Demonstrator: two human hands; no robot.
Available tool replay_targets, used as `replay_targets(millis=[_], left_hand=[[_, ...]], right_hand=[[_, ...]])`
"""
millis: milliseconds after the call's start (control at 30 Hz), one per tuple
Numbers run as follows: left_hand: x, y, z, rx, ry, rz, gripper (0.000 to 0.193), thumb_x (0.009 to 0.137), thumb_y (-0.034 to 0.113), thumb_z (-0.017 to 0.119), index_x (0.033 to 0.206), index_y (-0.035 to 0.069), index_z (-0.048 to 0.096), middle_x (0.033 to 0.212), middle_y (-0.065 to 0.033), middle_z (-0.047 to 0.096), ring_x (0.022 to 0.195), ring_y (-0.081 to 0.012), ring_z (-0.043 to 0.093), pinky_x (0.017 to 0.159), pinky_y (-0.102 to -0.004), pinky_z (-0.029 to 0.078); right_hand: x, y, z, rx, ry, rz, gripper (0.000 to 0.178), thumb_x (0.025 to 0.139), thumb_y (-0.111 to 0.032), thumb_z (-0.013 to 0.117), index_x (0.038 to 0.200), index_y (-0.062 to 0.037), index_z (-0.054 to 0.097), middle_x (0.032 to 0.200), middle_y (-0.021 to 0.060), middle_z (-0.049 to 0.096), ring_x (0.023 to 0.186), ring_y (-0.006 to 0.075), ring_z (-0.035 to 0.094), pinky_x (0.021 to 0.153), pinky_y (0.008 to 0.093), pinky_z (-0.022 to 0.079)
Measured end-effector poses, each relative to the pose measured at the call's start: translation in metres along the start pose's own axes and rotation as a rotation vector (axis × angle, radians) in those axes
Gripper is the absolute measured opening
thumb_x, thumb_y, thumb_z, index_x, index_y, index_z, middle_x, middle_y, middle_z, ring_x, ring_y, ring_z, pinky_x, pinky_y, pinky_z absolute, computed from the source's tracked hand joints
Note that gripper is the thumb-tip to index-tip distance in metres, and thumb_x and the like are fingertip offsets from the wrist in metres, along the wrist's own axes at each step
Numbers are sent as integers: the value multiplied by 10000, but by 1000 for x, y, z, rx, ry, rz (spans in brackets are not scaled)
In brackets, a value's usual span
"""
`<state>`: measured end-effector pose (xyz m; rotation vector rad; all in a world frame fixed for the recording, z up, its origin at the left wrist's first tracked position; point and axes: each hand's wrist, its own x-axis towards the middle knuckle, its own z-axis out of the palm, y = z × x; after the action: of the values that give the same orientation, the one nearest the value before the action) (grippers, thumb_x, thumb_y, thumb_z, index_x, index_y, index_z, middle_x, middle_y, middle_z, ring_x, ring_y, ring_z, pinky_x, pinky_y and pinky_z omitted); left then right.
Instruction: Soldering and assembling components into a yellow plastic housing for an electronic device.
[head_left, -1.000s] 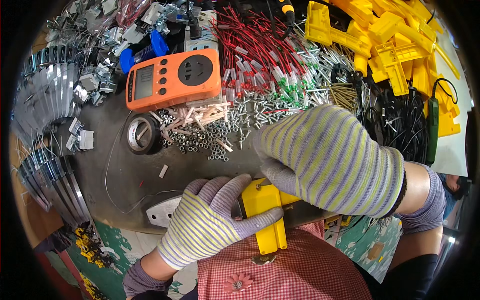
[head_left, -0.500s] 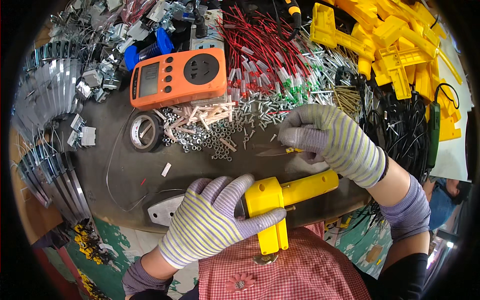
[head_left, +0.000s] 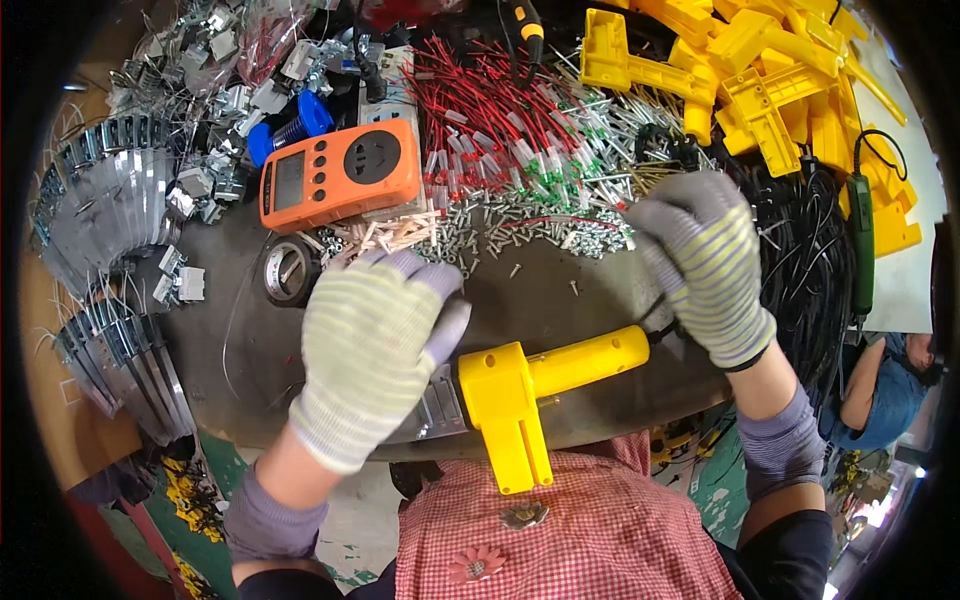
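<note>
A yellow plastic tool housing with a round handle point(head_left: 505, 385) lies at the near edge of the table. A flat metal plate point(head_left: 435, 405) sticks out of its left side, partly behind my left hand. My gloved left hand point(head_left: 375, 350) is raised just left of the housing, not touching it, its fingertips at a heap of nuts and pale sticks point(head_left: 405, 232). Its thumb stands apart from the fingers, and nothing shows in it. My gloved right hand point(head_left: 705, 265), above the handle's end, has its fingers curled in near the screws point(head_left: 575, 235); what they hold is hidden.
An orange meter point(head_left: 345, 175) stands at the back left beside a black tape roll point(head_left: 290, 268). Red wires point(head_left: 480, 100) and yellow housings point(head_left: 770, 90) are heaped behind. Black cables point(head_left: 800, 260) lie right, metal strips point(head_left: 130, 190) left. Another person point(head_left: 875, 390) is at far right.
My left hand has let go of the yellow housing and moved up and left to the nuts. My right hand has shifted slightly right and up. The whole view has moved a little.
</note>
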<state>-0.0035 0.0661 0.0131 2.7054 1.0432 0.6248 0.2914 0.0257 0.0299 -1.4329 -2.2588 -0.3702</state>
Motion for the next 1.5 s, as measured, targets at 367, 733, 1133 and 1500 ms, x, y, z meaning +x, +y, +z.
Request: replay_targets(millis=[367,733,1133,1500], left_hand=[[11,-9,21,49,-76,-14,199,754,175,750,898,88,643,805,-97,629,794,-317,627,741,-440,480],[-59,46,-26,-638,-219,-31,200,666,164,822,804,134,680,781,-40,627,737,-247,639,682,-396,511],[-84,55,-15,-400,-223,219,244,628,260,843,792,171,686,790,-8,582,737,-246,603,659,-393,475],[-6,3,10,370,-28,-10,131,781,158,740,889,102,690,815,-99,633,802,-307,643,710,-430,499]], right_hand=[[1,-18,39,435,-435,-12,214,777,-127,718,969,-72,643,874,116,665,876,345,658,795,442,521],[-13,-56,-31,980,-470,98,120,841,-170,725,938,-112,685,869,71,659,810,296,656,743,400,537],[-47,-95,-17,812,-351,-441,238,722,-172,679,925,-48,695,791,43,606,677,212,603,581,340,507],[12,-49,30,591,-118,-159,167,871,-187,614,992,-94,683,935,91,680,857,303,676,726,412,565]])
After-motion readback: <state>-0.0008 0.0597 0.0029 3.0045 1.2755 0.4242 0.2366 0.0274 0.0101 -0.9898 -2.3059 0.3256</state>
